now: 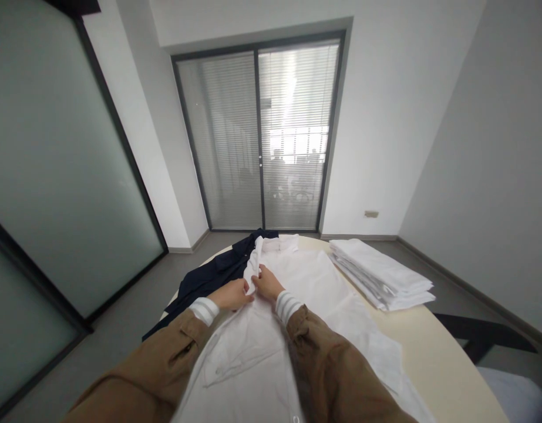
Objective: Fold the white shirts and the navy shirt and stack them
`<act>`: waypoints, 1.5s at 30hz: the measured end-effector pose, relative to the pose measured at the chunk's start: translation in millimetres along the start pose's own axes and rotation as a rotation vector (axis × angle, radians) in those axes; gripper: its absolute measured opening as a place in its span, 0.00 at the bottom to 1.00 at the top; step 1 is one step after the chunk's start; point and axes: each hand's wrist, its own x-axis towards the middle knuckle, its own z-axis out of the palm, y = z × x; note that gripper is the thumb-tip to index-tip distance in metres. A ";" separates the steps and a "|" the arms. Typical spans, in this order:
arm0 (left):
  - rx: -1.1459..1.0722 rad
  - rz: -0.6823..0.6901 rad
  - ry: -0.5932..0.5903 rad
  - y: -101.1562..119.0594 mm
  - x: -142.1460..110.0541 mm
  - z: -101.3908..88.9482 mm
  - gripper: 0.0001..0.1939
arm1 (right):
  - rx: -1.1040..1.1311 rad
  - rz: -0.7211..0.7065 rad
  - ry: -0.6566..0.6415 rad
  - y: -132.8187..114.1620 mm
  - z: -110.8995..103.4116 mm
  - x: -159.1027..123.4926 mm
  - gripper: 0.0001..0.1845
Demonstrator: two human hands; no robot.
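A white garment, a shirt or coat with a patch pocket, lies spread along the table from its far side towards me. My left hand is closed, its fingertips pinching the garment's front edge. Right beside it, my right hand also pinches that edge, slightly farther up. Between the two hands and the far end, the edge strip stands up in a narrow fold. To the left, partly under the white cloth, lies a dark navy garment. More white fabric spreads out to the right of my right hand.
A stack of folded white cloth sits on the right of the round pale table. Beyond the table's right edge is a black chair part. Glass doors with blinds stand ahead, and a frosted glass panel rises at left.
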 end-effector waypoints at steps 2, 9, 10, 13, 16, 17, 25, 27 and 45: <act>0.020 -0.009 -0.052 3.8 -10.1 -0.9 0.11 | 0.005 -0.004 0.005 1.8 0.1 -2.0 0.26; 0.138 0.008 -0.168 18.0 -37.6 -0.3 0.09 | 0.032 0.011 0.026 10.4 -1.0 1.6 0.36; 0.139 0.026 -0.170 20.5 -40.1 0.9 0.09 | 0.038 0.018 0.026 11.8 -1.0 2.4 0.37; 0.138 0.091 -0.100 27.1 -44.5 7.3 0.08 | 0.054 0.040 0.030 15.9 -1.4 3.5 0.40; 0.131 0.122 -0.048 28.9 -45.3 17.6 0.08 | 0.072 0.047 0.024 19.4 -3.9 1.9 0.45; 0.128 0.134 -0.037 28.5 -45.0 21.5 0.09 | 0.078 0.047 0.020 20.3 -5.0 0.8 0.46; -0.131 0.113 -0.058 37.1 -39.0 37.2 0.15 | 0.114 0.057 0.036 24.0 -12.9 -5.8 0.37; -0.233 0.090 -0.092 41.9 -37.4 40.7 0.18 | 0.121 0.067 0.048 24.9 -15.3 -6.2 0.39; -0.448 0.084 -0.176 35.2 -23.5 78.1 0.19 | 0.228 0.173 -0.194 25.7 -53.4 -47.7 0.43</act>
